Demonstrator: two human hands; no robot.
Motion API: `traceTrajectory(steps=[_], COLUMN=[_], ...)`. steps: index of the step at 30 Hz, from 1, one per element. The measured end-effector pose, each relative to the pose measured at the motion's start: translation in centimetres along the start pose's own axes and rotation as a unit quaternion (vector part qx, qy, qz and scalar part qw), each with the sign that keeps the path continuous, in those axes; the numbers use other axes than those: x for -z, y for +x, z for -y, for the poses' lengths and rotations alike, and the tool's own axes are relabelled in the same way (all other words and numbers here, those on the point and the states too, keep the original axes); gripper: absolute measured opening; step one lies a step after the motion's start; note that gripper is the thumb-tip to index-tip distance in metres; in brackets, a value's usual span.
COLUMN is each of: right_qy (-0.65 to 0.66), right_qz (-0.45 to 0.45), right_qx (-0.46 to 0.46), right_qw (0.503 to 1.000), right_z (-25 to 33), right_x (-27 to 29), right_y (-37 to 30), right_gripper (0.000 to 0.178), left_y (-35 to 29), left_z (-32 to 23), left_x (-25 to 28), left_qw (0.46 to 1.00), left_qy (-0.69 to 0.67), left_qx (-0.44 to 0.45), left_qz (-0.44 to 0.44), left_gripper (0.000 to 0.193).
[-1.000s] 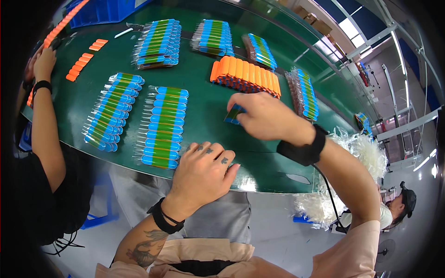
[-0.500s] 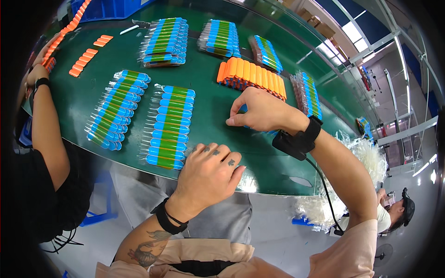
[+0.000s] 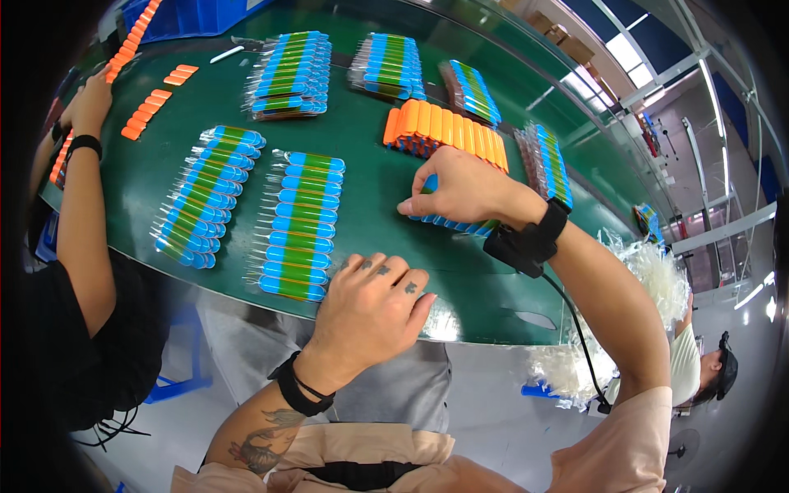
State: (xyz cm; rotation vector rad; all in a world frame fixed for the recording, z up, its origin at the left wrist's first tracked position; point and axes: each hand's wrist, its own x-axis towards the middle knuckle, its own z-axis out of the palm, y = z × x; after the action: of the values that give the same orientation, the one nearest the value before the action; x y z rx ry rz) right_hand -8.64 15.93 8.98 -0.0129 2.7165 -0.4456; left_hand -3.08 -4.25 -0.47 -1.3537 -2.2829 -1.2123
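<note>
My right hand (image 3: 464, 189), a black band with a box on its wrist, is closed at the middle of the green table. Its thumb and fingers pinch a strip of blue rounded pieces (image 3: 457, 223), mostly hidden under the palm. Just beyond lies a bundle of orange rounded pieces (image 3: 448, 131). My left hand (image 3: 370, 308) rests on the table's near edge, fingers bent and thumb apart, holding nothing visible. Beside it is a row of blue pieces (image 3: 302, 228) with a green band across them and thin wires. A similar stacked row (image 3: 209, 197) lies farther left.
More blue-and-green stacks (image 3: 289, 74) line the far side of the table (image 3: 362, 123). Short orange strips (image 3: 148, 113) lie at left, near a co-worker's hand (image 3: 92, 103) on a long orange strip. A blue bin (image 3: 185, 16) stands behind; clear plastic wrappings (image 3: 575, 370) pile at right.
My right hand has shifted very slightly, and more of the blue strip shows beneath it. My left hand stays put. The co-worker's hand has moved farther up along the orange strip.
</note>
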Motion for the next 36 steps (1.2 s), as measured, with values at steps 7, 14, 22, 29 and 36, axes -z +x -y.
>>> traceTrajectory(steps=[7,14,22,29,36], right_qy=[0.038,0.019,-0.015,-0.007,0.028], right_qz=[0.037,0.029,0.028,0.043,0.029], right_qx=[0.032,-0.023,-0.019,-0.053,-0.04], right_qw=[0.998,0.999,0.999,0.998,0.998], right_z=[-0.1,0.1,-0.7,-1.4,-3.1], right_x=[0.0,0.3,0.3,0.4,0.6], right_y=[-0.5,-0.2,-0.6,-0.7,-1.3], right_gripper=[0.04,0.044,0.053,0.064,0.055], left_y=[-0.1,-0.1,-0.1,-0.1,-0.2], left_z=[0.0,0.0,0.0,0.0,0.1], left_x=[-0.1,0.0,0.0,-0.2,-0.3], left_qw=[1.0,1.0,1.0,1.0,1.0], left_qy=[0.004,0.001,-0.003,-0.003,-0.002], left_qx=[-0.002,0.003,0.0,0.001,0.002], left_qz=[-0.007,-0.005,-0.002,-0.008,-0.014], left_gripper=[0.019,0.019,0.019,0.02,0.021])
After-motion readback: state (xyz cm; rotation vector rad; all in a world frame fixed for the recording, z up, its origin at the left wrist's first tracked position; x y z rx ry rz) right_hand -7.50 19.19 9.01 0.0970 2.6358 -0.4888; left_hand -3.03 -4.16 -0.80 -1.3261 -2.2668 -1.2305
